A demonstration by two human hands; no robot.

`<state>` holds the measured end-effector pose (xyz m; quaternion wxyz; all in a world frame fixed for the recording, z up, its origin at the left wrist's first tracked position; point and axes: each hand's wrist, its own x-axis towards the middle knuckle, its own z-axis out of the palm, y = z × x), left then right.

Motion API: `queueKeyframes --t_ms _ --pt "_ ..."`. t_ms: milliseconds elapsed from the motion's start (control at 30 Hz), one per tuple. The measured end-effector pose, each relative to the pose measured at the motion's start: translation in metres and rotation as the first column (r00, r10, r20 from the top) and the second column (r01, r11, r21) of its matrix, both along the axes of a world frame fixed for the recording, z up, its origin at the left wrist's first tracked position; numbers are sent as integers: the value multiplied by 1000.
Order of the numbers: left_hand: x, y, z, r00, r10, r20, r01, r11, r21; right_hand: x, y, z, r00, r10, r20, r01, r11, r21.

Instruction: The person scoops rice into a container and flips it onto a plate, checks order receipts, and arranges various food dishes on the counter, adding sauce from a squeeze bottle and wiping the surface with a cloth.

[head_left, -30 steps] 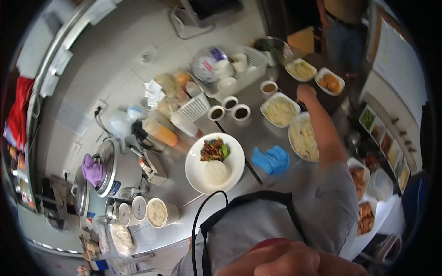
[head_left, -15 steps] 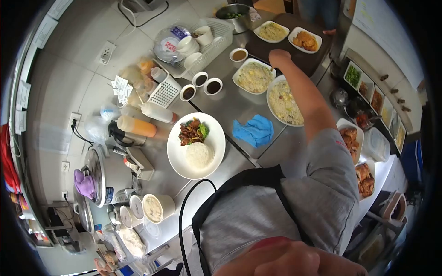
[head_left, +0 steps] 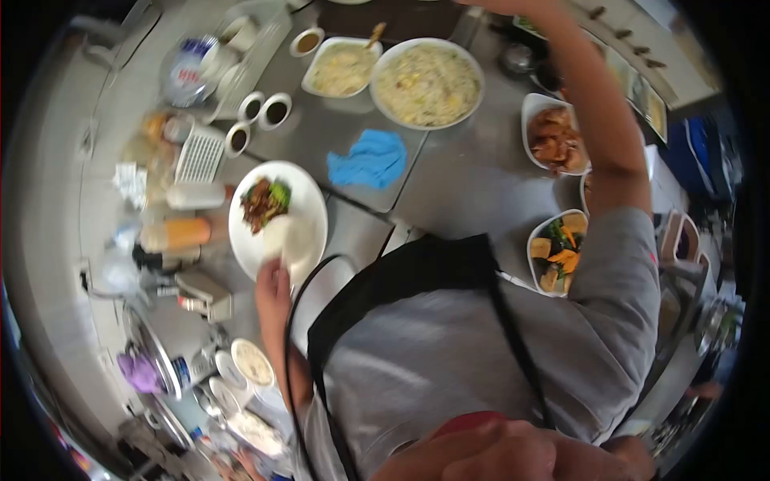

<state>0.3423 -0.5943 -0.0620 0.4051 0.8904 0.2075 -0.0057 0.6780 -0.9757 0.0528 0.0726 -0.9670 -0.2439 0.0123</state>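
Observation:
At the near rim of a white plate (head_left: 311,232) is my left hand (head_left: 274,280), its fingers closed over the edge, somewhat blurred. Dark glazed meat with broccoli (head_left: 265,204) and a mound of white rice (head_left: 282,235) lie on that plate. My right arm stretches toward the top of the view. Only a sliver of my right hand (head_left: 485,4) shows at the upper edge; its fingers are cut off. Below it stand a large bowl of fried rice (head_left: 427,84) and a smaller dish of fried rice (head_left: 341,70) with a wooden handle sticking out.
A crumpled blue cloth (head_left: 369,159) lies mid-counter. Cups of dark sauce (head_left: 275,111), squeeze bottles (head_left: 176,234) and a white basket (head_left: 200,154) stand left. To the right are a dish of browned meat (head_left: 555,138) and a dish of tofu and greens (head_left: 557,252).
The view has swung, shifting the counter up and left. My left hand has come to the plate. My right hand has moved from beside the fried rice to the top edge. The tofu dish now shows.

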Motion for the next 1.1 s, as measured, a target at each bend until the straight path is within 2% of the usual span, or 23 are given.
queueKeyframes --t_ms 33,67,133,167,200,233,300,333,367,400,467,567,600,667,700,733,767,833,933,1000,1033,1067,1100 --pt "25 0 -12 967 -191 168 146 958 246 -9 0 0 999 32 -25 -33 999 -13" --pt "57 0 -21 860 -411 303 307 890 337 -20 4 -9 992 101 -81 -89 986 139" --pt "113 -19 -31 775 -577 257 374 747 549 -44 12 -36 957 230 -175 -140 899 415" --pt "135 -23 -51 776 -604 182 411 703 580 -60 33 -43 914 261 -312 -116 902 415" --pt "149 -33 -65 837 -547 -7 404 609 682 -74 59 -55 853 275 -444 -79 908 411" --pt "158 -41 -76 871 -456 -181 417 493 764 -78 81 -96 809 485 -333 -229 781 580" --pt "168 -41 -94 894 -322 -312 437 475 764 -96 123 -148 770 523 -365 -315 810 495" --pt "172 -41 -97 895 -247 -372 446 465 765 -94 143 -193 744 626 -231 -454 729 513" --pt "172 -41 -95 901 -221 -373 433 494 754 -113 162 -217 891 448 -80 -386 838 386" --pt "167 -41 -94 904 -201 -378 425 524 739 -141 177 -233 963 251 98 -268 925 268" --pt "158 -36 -94 907 -172 -385 414 532 739 -171 190 -251 961 160 226 -235 904 357" --pt "139 -21 -96 926 -156 -344 373 528 763 -197 184 -250 965 244 -95 -179 880 440" --pt "134 -14 -98 935 -155 -318 351 530 772 -198 173 -259 958 276 -70 -184 788 588" --pt "124 -3 -100 946 -148 -290 323 537 780 -204 129 -231 998 -61 -8 50 735 677" --pt "119 2 -100 947 -138 -291 318 541 779 -203 109 -224 925 -368 -97 313 590 744" --pt "114 5 -96 950 -142 -279 309 562 768 -189 79 -238 852 -523 -32 359 540 761" --pt "113 10 -97 952 -142 -270 302 566 767 -188 57 -217 772 -635 37 495 637 591" --pt "109 22 -100 959 -130 -250 278 580 766 -171 28 -251 570 -801 184 671 583 458" --pt "106 29 -98 962 -139 -233 269 610 746 -184 66 -253 590 -768 249 733 639 234" --pt "106 28 -96 961 -138 -240 274 609 744 -210 117 -243 820 -559 125 544 828 138" --pt "105 28 -96 960 -136 -247 277 607 745 -223 134 -250 935 -354 8 338 901 272" --pt "105 29 -97 958 -146 -247 284 600 748 -227 147 -258 992 -107 -70 127 897 424" --pt "105 30 -99 958 -152 -243 285 594 753 -219 159 -254 986 -110 -128 160 852 498"
